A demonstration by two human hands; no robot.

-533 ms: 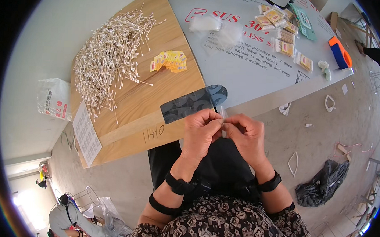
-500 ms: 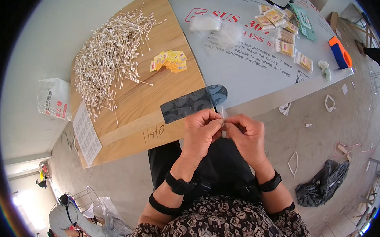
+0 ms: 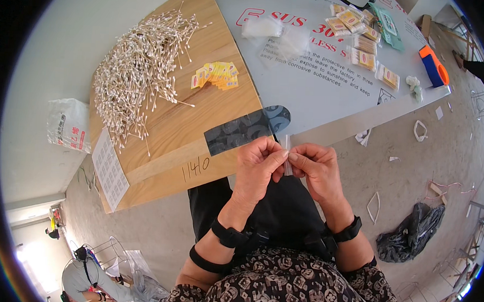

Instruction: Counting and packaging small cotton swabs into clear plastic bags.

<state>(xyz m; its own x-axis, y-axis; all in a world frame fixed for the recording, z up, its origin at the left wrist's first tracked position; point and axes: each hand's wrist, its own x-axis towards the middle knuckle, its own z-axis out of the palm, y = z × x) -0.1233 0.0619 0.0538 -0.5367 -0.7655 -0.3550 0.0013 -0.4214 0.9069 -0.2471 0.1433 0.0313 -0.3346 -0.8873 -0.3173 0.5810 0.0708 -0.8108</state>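
Note:
My left hand and my right hand meet in front of the table edge, over my lap. Between them is a small clear plastic bag, pinched from both sides by thumbs and fingers. It is seen nearly edge-on, and I make out nothing inside it. Just beyond my left hand, a dark patterned pad lies across the seam of the two table surfaces. Farther left on the wood are a fan of small yellow cards and a big heap of cotton swabs.
Clear empty bags lie on the grey sheet. At far right are filled swab packets, a green pack and an orange-and-blue ring-shaped tool. A label sheet hangs over the left edge. A black bag lies on the floor.
My fingertips have drawn slightly apart, the right hand shifting a little to the right. More of the clear bag shows between them.

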